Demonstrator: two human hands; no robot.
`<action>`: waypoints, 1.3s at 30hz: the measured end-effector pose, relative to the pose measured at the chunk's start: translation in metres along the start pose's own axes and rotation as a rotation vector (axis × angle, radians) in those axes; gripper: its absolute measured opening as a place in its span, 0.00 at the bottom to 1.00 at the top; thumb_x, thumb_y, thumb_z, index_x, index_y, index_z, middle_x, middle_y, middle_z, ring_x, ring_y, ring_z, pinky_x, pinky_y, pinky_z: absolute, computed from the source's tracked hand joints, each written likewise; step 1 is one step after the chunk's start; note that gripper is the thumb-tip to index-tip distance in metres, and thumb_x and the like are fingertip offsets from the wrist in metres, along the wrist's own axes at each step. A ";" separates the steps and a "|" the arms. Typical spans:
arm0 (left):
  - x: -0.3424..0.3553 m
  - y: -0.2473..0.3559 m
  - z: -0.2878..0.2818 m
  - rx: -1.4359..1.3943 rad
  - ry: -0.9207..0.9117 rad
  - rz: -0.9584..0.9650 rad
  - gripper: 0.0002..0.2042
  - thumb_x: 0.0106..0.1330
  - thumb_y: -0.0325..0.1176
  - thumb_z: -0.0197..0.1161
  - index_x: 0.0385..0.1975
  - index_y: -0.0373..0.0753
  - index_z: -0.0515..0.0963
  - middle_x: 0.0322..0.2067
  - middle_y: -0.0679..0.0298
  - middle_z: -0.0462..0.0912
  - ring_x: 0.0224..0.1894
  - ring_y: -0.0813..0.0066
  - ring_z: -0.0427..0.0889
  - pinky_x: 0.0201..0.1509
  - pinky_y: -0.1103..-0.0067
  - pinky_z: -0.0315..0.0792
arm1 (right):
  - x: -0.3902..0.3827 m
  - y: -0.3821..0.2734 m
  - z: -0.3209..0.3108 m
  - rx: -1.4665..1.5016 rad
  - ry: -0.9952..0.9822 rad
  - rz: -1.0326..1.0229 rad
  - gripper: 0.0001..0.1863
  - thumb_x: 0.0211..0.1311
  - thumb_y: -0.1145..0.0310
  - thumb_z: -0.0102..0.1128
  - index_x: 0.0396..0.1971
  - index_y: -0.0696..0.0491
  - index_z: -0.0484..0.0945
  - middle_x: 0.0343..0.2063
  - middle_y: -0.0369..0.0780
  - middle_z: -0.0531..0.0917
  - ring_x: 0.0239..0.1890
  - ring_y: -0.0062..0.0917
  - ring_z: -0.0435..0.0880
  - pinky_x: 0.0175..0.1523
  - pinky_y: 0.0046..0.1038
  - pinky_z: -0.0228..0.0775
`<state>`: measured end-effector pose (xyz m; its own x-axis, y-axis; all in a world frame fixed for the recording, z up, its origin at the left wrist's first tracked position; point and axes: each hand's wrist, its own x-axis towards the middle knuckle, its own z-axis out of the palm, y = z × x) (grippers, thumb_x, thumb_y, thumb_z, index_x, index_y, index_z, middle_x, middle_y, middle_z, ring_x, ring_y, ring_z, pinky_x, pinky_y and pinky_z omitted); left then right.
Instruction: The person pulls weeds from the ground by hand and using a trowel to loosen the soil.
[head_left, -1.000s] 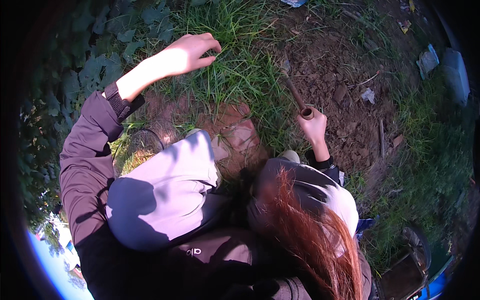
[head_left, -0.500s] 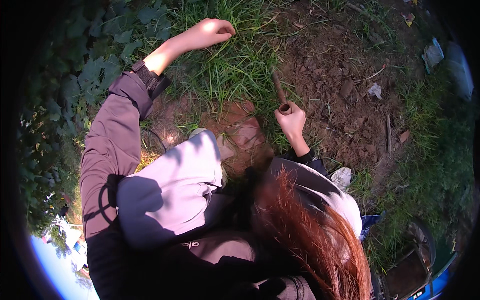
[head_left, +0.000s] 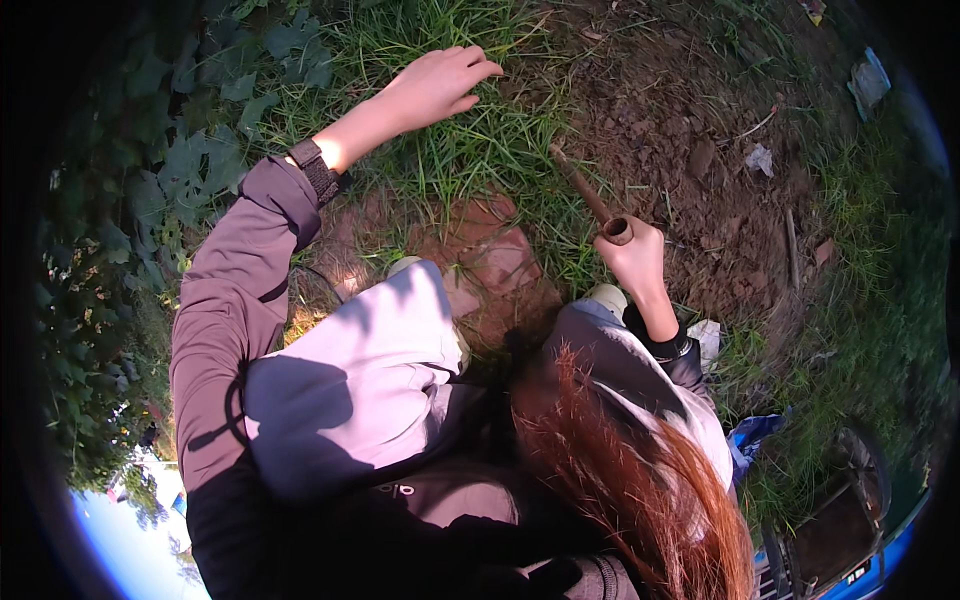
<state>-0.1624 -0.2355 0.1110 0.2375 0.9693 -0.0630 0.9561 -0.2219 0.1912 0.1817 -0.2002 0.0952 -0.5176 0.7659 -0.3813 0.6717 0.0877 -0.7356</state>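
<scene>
While the slender rust-brown tool (head_left: pixel 582 188) with a hollow round end is gripped in the right hand (head_left: pixel 637 260), its long axis is angled forward-left, toward long green grass (head_left: pixel 500 150) over which the empty, loosely spread left hand (head_left: pixel 438 90) is held.

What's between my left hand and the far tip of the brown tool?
Green grass covers that stretch in the head view, from the left hand to the brown tool in the right hand.
</scene>
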 end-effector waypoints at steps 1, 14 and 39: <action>0.003 0.005 0.007 -0.006 -0.025 -0.035 0.18 0.56 0.36 0.61 0.47 0.40 0.70 0.39 0.60 0.73 0.46 0.62 0.74 0.49 0.70 0.70 | -0.007 -0.001 -0.008 -0.102 -0.020 -0.039 0.13 0.37 0.66 0.62 0.23 0.58 0.79 0.17 0.49 0.77 0.23 0.42 0.79 0.30 0.33 0.71; -0.008 0.030 0.065 0.314 -0.382 0.075 0.17 0.47 0.39 0.65 0.35 0.38 0.76 0.33 0.63 0.73 0.41 0.66 0.71 0.46 0.74 0.64 | -0.035 0.061 -0.004 -0.180 0.079 -0.201 0.13 0.35 0.65 0.62 0.24 0.55 0.79 0.14 0.47 0.76 0.19 0.41 0.78 0.26 0.34 0.71; -0.044 -0.037 0.008 -0.256 -0.376 -0.368 0.20 0.53 0.47 0.60 0.40 0.39 0.79 0.37 0.58 0.77 0.41 0.62 0.76 0.47 0.69 0.69 | 0.037 -0.005 0.066 -0.045 0.044 -0.067 0.12 0.37 0.63 0.62 0.22 0.55 0.78 0.18 0.45 0.79 0.24 0.40 0.80 0.32 0.32 0.72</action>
<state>-0.2073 -0.2710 0.0989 -0.0125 0.8632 -0.5047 0.9264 0.2000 0.3191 0.1243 -0.2138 0.0479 -0.5395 0.7843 -0.3062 0.6599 0.1681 -0.7323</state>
